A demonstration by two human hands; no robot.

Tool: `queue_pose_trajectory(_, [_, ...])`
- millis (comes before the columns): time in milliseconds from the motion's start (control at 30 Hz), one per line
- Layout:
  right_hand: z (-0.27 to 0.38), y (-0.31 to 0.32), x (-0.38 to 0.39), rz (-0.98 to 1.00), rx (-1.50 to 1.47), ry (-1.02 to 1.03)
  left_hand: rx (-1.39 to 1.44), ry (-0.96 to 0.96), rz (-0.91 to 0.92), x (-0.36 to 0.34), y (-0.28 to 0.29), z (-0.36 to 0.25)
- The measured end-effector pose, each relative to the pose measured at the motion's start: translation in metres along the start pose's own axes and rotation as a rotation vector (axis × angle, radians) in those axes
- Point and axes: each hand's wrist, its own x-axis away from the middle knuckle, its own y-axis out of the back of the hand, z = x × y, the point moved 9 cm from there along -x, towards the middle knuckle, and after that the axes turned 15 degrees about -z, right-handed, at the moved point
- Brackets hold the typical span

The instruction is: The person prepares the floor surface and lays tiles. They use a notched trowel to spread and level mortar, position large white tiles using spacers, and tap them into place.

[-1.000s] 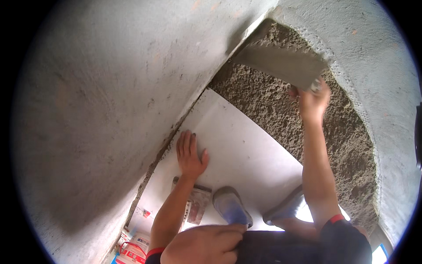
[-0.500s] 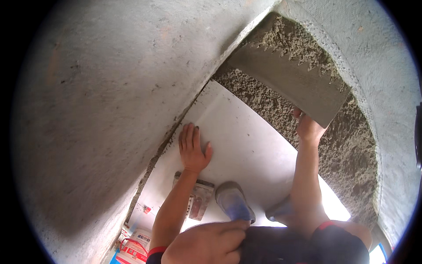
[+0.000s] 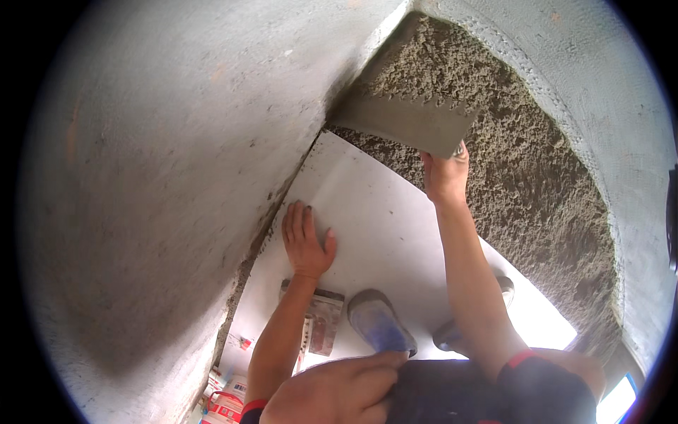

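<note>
My left hand [image 3: 307, 240] lies flat on a large white slab [image 3: 374, 205], palm down with fingers stretched out, close to the left wall. My right hand [image 3: 446, 173] reaches far forward, its fingers closed at the near right corner of a wide grey trowel [image 3: 406, 124]. Its blade is flat, with a jagged, tooth-like far edge, and hides part of the hand. The trowel is over the rough grey-brown mortar [image 3: 522, 155] beyond the slab, its left end close to the wall.
A rough grey wall [image 3: 162, 177] rises on the left; a curved plastered wall [image 3: 600, 127] bounds the mortar on the right. By my left forearm lies a mortar-stained rectangular tool [image 3: 326, 321]. My blue shoe [image 3: 378, 321] rests on the slab. A white-and-red container [image 3: 227, 401] stands at lower left.
My right hand and the trowel have moved left, toward the corner by the left wall, baring more mortar on the right. My left hand stays in place on the slab.
</note>
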Motion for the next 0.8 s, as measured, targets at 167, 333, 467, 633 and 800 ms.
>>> queue_pose_trajectory(167, [0.063, 0.013, 0.016, -0.115, -0.043, 0.056, 0.004, 0.02, -0.021, 0.008, 0.007, 0.008])
queue_pose_trajectory(333, [-0.003, 0.025, 0.018, -0.134, 0.4, 0.317, 0.013, -0.014, -0.022, -0.004, 0.0, -0.007])
queue_pose_trajectory(467, [0.002, 0.021, 0.006, -0.213, -0.074, -0.013, 0.008, 0.002, 0.015, 0.004, -0.003, 0.001])
queue_pose_trajectory(633, [0.05, 0.048, -0.009, -0.162, 0.524, 0.328, -0.016, -0.001, -0.022, 0.007, 0.005, 0.004])
queue_pose_trajectory(800, [-0.027, 0.027, -0.003, -0.164, 0.165, 0.023, -0.001, -0.018, -0.039, -0.007, 0.0, -0.003])
